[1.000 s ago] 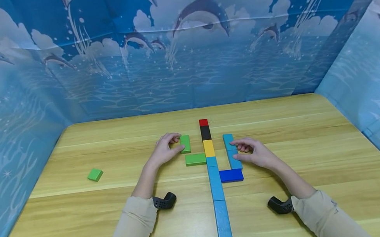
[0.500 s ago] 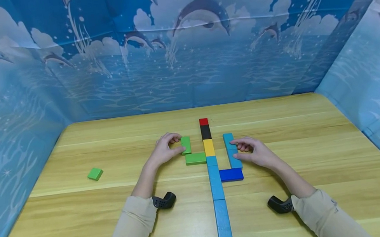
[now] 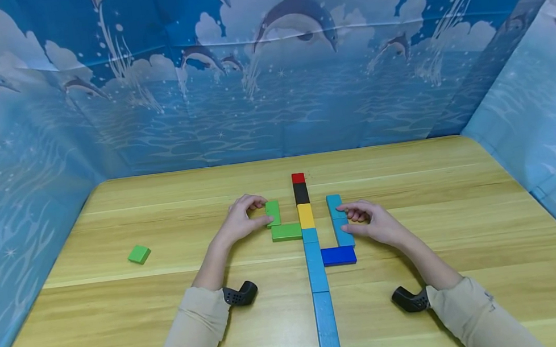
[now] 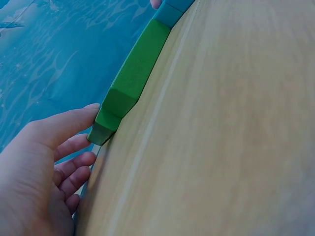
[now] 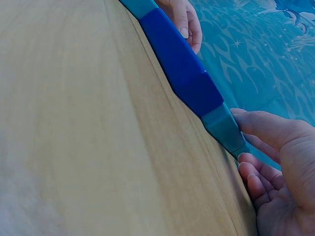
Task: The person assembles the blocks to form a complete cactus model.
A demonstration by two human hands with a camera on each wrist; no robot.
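Observation:
My left hand touches the left side of an upright-lying green block with thumb and fingertips. That block's near end meets a sideways green block, which abuts the central column at its yellow block. On the other side, my right hand rests its thumb and index finger against two light blue blocks laid end to end. Their near end touches a dark blue block that joins the column. In the right wrist view the fingertips only touch the blocks' outer side.
Beyond the yellow block, the column continues with a black block and a red block. Toward me run light blue blocks. A loose green block lies far left on the wooden table. A dolphin-print cloth surrounds the table.
My left hand has slid the upright-lying green block slightly right and toward me, up to the sideways green block. The right hand and its blocks have stayed put.

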